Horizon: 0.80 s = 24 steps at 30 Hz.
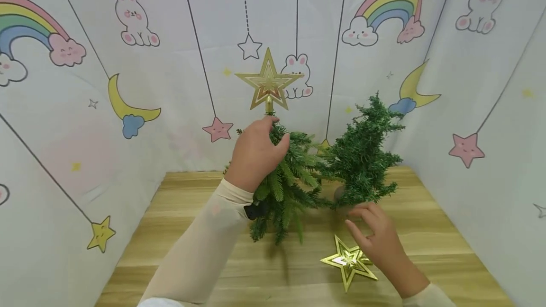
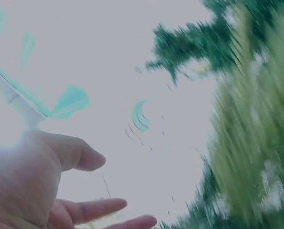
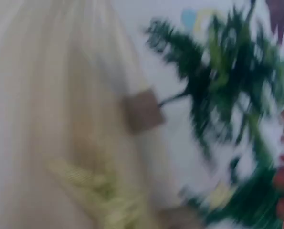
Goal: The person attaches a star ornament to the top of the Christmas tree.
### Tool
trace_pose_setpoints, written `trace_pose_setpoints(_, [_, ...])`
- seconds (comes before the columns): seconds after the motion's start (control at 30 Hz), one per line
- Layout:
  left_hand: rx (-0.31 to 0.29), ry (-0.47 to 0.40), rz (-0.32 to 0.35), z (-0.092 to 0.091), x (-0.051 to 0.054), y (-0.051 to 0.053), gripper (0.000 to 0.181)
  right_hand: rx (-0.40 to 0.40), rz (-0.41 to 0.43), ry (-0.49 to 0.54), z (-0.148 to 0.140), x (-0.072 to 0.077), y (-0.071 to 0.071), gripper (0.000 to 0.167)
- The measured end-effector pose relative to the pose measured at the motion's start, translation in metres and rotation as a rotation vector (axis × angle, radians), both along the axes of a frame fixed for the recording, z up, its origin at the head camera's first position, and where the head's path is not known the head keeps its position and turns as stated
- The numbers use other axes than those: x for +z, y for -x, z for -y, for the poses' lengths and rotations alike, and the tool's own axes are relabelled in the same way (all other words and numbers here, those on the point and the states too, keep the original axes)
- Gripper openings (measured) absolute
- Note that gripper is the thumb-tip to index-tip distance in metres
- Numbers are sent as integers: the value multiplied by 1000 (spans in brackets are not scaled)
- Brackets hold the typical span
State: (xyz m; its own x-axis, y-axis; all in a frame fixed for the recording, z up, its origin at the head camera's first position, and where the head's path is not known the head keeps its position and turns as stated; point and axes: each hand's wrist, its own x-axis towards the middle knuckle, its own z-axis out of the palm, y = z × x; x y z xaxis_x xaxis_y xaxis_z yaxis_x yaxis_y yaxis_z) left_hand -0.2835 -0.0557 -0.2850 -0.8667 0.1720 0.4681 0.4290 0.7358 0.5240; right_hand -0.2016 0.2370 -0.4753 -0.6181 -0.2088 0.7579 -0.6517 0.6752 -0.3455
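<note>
A gold star (image 1: 268, 82) stands upright on top of the fuller green tree (image 1: 286, 188). My left hand (image 1: 258, 153) is just below the star, beside the treetop, with thumb and fingers apart; whether a fingertip touches the tree is unclear. In the left wrist view the same hand (image 2: 41, 181) holds nothing. Another gold star (image 1: 350, 259) lies flat on the table, blurred in the right wrist view. My right hand (image 1: 379, 236) hovers over its upper right side, fingers loosely bent and thumb apart, holding nothing.
A thinner green tree (image 1: 367, 155) stands at the right, its branches meeting the fuller one. Its neighbour's brown block base (image 3: 144, 110) shows blurred in the right wrist view. The wooden table (image 1: 170, 231) backs onto a printed cloth (image 1: 179, 84), with cloth at both sides.
</note>
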Motion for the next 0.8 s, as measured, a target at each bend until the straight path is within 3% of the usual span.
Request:
trace_pose_setpoints(0.1, [-115, 9, 10, -16, 6, -10, 47, -278, 365, -63, -20, -40, -14, 38])
trace_pose_setpoints(0.17, [-198, 14, 43, -30, 9, -13, 46, -416, 580, -102, -28, -60, -22, 58])
trace_pose_setpoints(0.27, [-280, 50, 107, -54, 10, -12, 49, -512, 763, -150, -34, -83, -31, 87])
trace_pose_setpoints(0.37, [-313, 136, 172, -77, 12, -8, 56, -556, 814, -191, -33, -96, -35, 104])
trace_pose_setpoints(0.5, [-325, 278, 224, -103, 18, -5, 71, -578, 825, -203, -22, -101, -37, 112])
trace_pose_setpoints(0.67, [-313, 397, 195, -129, 17, -8, 79, -591, 868, -183, -13, -99, -41, 107])
trace_pose_setpoints(0.8, [-275, 399, 158, -146, 10, -5, 80, -600, 896, -183, -13, -97, -42, 101])
